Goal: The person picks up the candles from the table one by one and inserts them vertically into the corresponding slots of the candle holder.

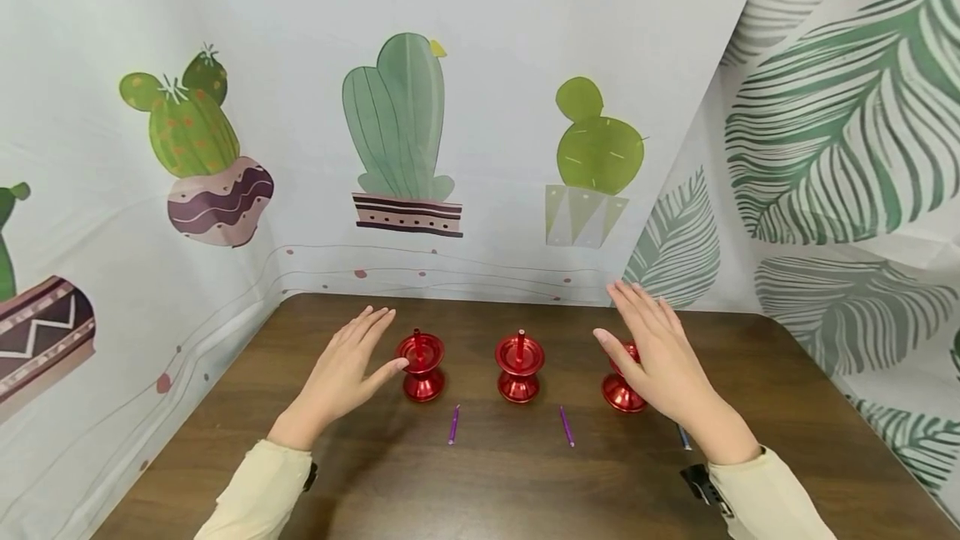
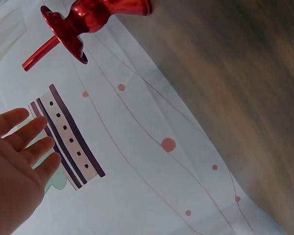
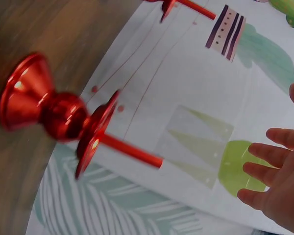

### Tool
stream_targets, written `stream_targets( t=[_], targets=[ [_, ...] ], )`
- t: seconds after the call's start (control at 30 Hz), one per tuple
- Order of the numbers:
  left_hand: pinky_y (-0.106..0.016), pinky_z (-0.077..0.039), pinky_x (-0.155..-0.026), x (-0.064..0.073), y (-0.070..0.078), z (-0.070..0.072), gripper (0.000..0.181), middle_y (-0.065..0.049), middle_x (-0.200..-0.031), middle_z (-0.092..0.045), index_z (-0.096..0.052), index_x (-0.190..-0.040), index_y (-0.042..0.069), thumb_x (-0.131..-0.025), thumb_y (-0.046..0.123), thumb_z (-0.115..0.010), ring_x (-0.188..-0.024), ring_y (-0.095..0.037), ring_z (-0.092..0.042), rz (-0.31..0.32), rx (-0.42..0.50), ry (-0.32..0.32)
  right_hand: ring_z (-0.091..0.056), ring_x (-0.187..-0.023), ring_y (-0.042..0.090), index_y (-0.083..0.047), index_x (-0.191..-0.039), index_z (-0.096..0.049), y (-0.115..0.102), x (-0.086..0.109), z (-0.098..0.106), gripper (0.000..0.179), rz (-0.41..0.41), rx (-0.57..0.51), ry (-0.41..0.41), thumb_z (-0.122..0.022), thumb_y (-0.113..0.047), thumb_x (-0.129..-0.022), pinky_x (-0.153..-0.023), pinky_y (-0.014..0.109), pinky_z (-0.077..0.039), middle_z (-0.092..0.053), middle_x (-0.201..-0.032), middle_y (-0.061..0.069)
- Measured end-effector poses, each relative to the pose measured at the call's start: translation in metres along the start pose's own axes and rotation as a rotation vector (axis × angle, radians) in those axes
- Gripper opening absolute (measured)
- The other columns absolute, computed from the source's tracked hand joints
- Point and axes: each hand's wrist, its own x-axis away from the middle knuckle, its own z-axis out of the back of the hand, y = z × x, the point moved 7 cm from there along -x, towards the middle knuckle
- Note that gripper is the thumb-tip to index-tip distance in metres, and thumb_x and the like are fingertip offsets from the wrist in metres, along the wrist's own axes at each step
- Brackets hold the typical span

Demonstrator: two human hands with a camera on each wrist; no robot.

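Three shiny red candle holders stand upright in a row: a left one (image 1: 423, 387), a middle one (image 1: 519, 387) and a right one (image 1: 622, 395), partly covered by my right hand. Each has a round dish with a thin red tube rising from it, plain on the right holder (image 3: 66, 115) in the right wrist view. My left hand (image 1: 337, 377) is held up beside the left holder, fingers straight, thumb apart, holding nothing. Likewise my right hand (image 1: 663, 361) hovers by the right holder with fingers extended. Two slim purple candles (image 1: 453, 425) (image 1: 567, 427) lie in front of the holders.
A thin dark blue stick (image 1: 683, 437) lies partly hidden by my right forearm. Everything stands on a dark brown wooden table (image 1: 510, 482). Behind it hangs a white cloth (image 1: 495, 132) printed with cacti; a leaf-patterned cloth (image 1: 840, 148) hangs at the right.
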Motion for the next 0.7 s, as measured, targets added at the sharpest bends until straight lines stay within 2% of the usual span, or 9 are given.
stream_targets(
  t=[0.17,0.4,0.7],
  targets=[
    [-0.055,-0.032,-0.107,-0.003,0.001,0.0,0.073,-0.018,-0.142,-0.047,-0.044,-0.141,0.001,-0.085,0.039,-0.071,-0.137,-0.037,-0.034,-0.008,0.05,0.001,-0.028,-0.14,0.036,-0.004,-0.147,-0.037,-0.014,-0.01,-0.008,0.064,0.024,-0.023,-0.021,-0.058,-0.036,-0.096,-0.116,0.051,-0.013,-0.039,-0.148,0.018],
    [-0.056,-0.031,-0.108,-0.006,0.0,-0.003,0.072,-0.017,-0.143,-0.046,-0.043,-0.142,0.002,-0.085,0.035,-0.073,-0.136,-0.038,-0.035,0.003,0.113,-0.045,-0.029,-0.14,0.032,-0.009,-0.149,-0.035,-0.036,-0.021,-0.02,0.063,0.059,-0.113,-0.045,-0.06,-0.03,-0.095,-0.112,0.055,-0.023,-0.036,-0.151,0.012],
    [-0.06,-0.032,-0.105,-0.006,-0.001,-0.007,0.072,-0.02,-0.141,-0.047,-0.044,-0.142,0.001,-0.083,0.028,-0.076,-0.135,-0.039,-0.036,0.011,0.167,-0.089,-0.027,-0.142,0.025,-0.01,-0.15,-0.033,-0.059,-0.03,-0.04,0.064,0.072,-0.228,-0.108,-0.06,-0.029,-0.095,-0.113,0.051,-0.025,-0.034,-0.153,0.008]
  ],
)
